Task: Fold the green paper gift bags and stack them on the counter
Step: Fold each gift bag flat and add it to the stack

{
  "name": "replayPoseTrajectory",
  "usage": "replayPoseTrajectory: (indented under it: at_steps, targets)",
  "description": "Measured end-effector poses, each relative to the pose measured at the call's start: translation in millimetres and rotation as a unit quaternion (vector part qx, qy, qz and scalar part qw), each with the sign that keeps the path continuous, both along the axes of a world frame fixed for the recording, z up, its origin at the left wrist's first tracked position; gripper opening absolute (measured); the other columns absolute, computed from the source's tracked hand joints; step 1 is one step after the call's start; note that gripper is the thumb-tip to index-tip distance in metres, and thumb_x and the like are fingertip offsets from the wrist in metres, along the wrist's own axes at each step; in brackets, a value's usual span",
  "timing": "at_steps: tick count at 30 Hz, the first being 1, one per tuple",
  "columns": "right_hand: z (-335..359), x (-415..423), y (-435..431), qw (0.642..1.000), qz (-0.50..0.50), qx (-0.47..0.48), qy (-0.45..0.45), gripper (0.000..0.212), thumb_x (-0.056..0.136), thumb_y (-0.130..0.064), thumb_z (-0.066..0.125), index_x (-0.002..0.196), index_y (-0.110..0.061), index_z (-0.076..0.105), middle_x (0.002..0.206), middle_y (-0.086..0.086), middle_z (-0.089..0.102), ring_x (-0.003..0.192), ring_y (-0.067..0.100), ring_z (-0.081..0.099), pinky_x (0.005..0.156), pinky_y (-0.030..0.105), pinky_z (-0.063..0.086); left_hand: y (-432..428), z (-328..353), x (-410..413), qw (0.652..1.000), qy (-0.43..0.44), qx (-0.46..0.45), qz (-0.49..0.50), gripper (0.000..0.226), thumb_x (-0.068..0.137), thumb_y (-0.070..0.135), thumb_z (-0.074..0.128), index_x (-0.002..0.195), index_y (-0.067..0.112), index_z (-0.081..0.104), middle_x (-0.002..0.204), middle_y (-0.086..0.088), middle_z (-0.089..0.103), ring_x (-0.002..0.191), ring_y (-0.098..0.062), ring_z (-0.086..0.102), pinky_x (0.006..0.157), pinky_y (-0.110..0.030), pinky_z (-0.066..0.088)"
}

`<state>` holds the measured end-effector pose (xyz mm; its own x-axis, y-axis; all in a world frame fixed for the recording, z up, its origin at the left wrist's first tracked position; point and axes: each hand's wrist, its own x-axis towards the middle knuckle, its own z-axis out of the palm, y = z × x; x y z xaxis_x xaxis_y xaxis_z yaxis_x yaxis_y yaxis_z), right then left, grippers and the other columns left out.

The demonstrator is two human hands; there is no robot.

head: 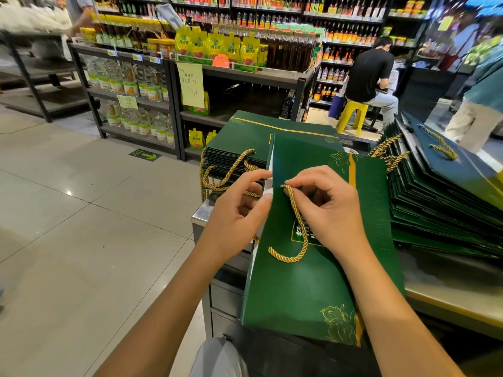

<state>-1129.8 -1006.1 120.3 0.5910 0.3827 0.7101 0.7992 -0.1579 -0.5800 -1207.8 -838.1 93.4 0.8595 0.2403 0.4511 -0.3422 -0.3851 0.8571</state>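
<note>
On a shop table (449,300), at its left edge, a green bag (299,289) is held flat: its edge is pinched by the left hand (236,216), its rope handle (298,224) by the right hand (332,213). Stacked bags (239,142) are seen beyond.

The right hand (332,213) covers most of the print (298,234) on the green bag (299,295), and the right stack (441,208) is cut by the edge.

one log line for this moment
left hand: pinches edge of green paper gift bag | right hand: pinches its gold twisted rope handle | behind: stack of folded green bags
</note>
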Motion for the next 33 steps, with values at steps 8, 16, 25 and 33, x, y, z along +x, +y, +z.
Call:
replayPoseTrajectory:
  at_steps: [8, 16, 25, 33]
  targets:
    - [3.2, -5.5, 1.7, 0.998, 0.015, -0.001, 0.063, 0.016, 0.090, -0.002, 0.068, 0.089, -0.012, 0.080, 0.096, -0.004, 0.072, 0.078, 0.004, 0.064, 0.065, 0.009, 0.042, -6.4, 1.5, 0.1, 1.000, -0.027, -0.009, -0.006, 0.032, 0.101, 0.017, 0.060, 0.127, 0.034, 0.055, 0.100, 0.002, 0.058, 0.072, -0.008, 0.059, 0.064, -0.020, 0.051]
    - [10.7, -10.0, 5.7, 0.979, 0.016, 0.032, 0.200, 0.016, 0.077, -0.030, 0.086, 0.081, -0.016, 0.079, 0.089, -0.004, 0.072, 0.079, 0.014, 0.068, 0.069, 0.027, 0.055, -11.2, -0.2, 5.3, 1.000, -0.026, -0.009, 0.003, 0.039, 0.091, 0.051, 0.057, 0.126, 0.035, 0.054, 0.106, -0.006, 0.059, 0.085, -0.023, 0.064, 0.066, -0.029, 0.055]
    - [7.2, -10.5, 7.5, 0.975, 0.011, 0.072, 0.208, 0.009, 0.083, -0.009, 0.078, 0.076, -0.015, 0.076, 0.086, 0.002, 0.073, 0.078, 0.023, 0.068, 0.070, 0.033, 0.057, -13.7, -0.7, 6.0, 0.996, -0.063, 0.017, 0.054, 0.029, 0.093, 0.041, 0.065, 0.121, 0.037, 0.066, 0.104, 0.005, 0.060, 0.082, -0.022, 0.061, 0.070, -0.047, 0.056]
    - [4.8, -9.1, 6.4, 0.978, 0.020, 0.075, 0.193, 0.008, 0.084, -0.007, 0.078, 0.079, -0.013, 0.076, 0.086, 0.001, 0.073, 0.075, 0.022, 0.067, 0.068, 0.039, 0.055, -11.7, 2.9, 7.6, 0.997, -0.060, 0.009, 0.047, 0.014, 0.098, 0.015, 0.065, 0.109, 0.018, 0.073, 0.104, -0.001, 0.066, 0.089, -0.016, 0.064, 0.075, -0.023, 0.052]
